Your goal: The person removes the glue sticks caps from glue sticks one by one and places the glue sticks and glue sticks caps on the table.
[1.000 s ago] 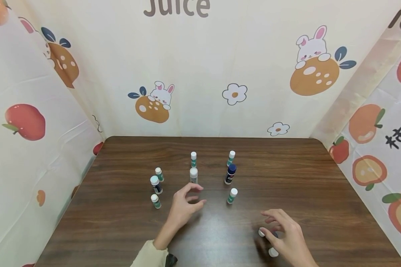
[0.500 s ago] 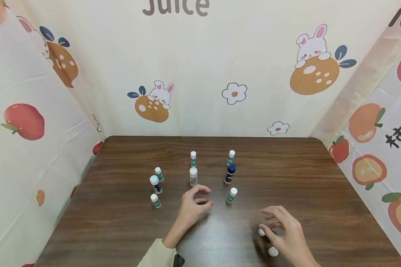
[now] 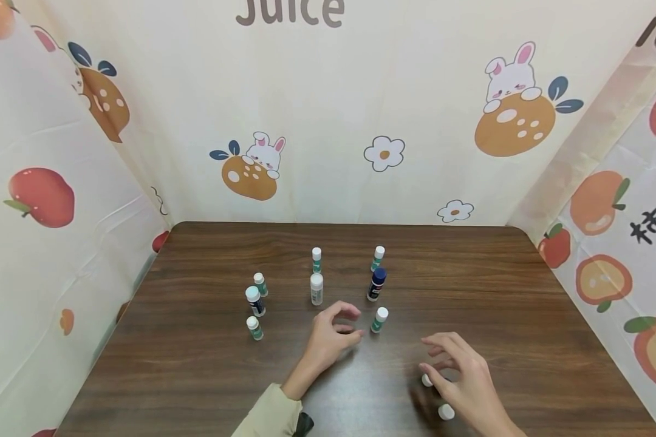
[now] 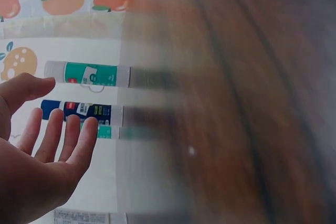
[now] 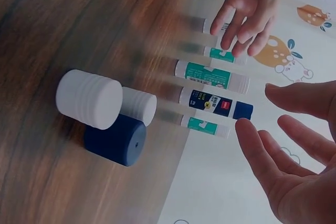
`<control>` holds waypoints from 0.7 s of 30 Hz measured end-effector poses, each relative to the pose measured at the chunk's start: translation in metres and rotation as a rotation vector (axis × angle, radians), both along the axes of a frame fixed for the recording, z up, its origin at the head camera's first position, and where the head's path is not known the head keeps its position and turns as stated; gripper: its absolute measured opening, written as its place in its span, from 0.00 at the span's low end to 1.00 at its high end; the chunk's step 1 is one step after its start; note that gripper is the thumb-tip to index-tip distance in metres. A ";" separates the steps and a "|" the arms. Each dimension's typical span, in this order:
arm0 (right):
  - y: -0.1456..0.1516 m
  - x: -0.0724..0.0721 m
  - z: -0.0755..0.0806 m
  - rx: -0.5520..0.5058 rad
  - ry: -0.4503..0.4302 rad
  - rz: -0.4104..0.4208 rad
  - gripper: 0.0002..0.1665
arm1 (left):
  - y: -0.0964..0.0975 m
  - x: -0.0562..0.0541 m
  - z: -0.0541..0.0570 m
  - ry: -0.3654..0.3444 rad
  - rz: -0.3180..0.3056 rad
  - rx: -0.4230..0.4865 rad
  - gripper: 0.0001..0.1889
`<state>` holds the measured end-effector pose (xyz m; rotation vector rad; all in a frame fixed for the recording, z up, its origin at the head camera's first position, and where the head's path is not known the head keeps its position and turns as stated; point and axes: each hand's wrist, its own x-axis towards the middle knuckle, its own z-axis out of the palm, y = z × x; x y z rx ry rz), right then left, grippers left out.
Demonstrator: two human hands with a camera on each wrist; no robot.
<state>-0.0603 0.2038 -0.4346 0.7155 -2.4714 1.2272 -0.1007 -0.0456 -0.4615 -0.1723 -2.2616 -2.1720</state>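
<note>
Both hands are in the air above the near half of the desk (image 3: 197, 376), holding nothing. The left hand (image 3: 328, 340) has its fingers relaxed and bent, thumb apart from them, and its tips are just left of the near green glue stick (image 3: 379, 320) without touching it. The right hand (image 3: 467, 376) is much the same, fingers parted and softly curved, over a little cluster of loose caps: one white cap (image 3: 427, 380), a second white cap (image 3: 446, 412) nearer the edge, and a navy cap (image 5: 115, 140) close beside them, mostly hidden behind the hand from above.

The glue sticks all stand upright. Beyond that near green one, on the right, come a navy stick with a navy top (image 3: 376, 284) and a far green stick (image 3: 378, 258). In the middle I see a whitish stick (image 3: 316, 289) with another green one (image 3: 316, 260) behind it. Over on the left are three more: green at the near end (image 3: 254, 328), navy with a white top (image 3: 255, 301), green at the far end (image 3: 260, 284).

A pale sleeve (image 3: 270, 413) covers the left forearm. Behind the desk hangs a cream sheet (image 3: 328, 109) printed with rabbits, fruit and flowers.
</note>
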 end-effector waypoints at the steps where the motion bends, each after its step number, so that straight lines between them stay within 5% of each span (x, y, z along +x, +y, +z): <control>1: -0.001 -0.001 0.001 0.001 0.000 -0.001 0.33 | 0.002 -0.003 -0.005 0.006 -0.001 -0.004 0.17; 4: -0.003 -0.003 0.002 -0.005 0.022 0.011 0.33 | 0.006 -0.010 -0.018 0.016 0.003 -0.015 0.17; 8: -0.005 -0.008 0.003 -0.015 0.066 0.035 0.32 | 0.011 -0.014 -0.021 0.026 0.003 -0.024 0.17; 16: -0.016 -0.016 0.014 -0.053 0.140 0.044 0.34 | 0.021 -0.007 0.008 0.009 -0.013 0.020 0.16; 21: -0.028 -0.015 0.034 -0.057 0.125 0.048 0.31 | 0.028 -0.011 0.003 0.004 0.008 0.000 0.16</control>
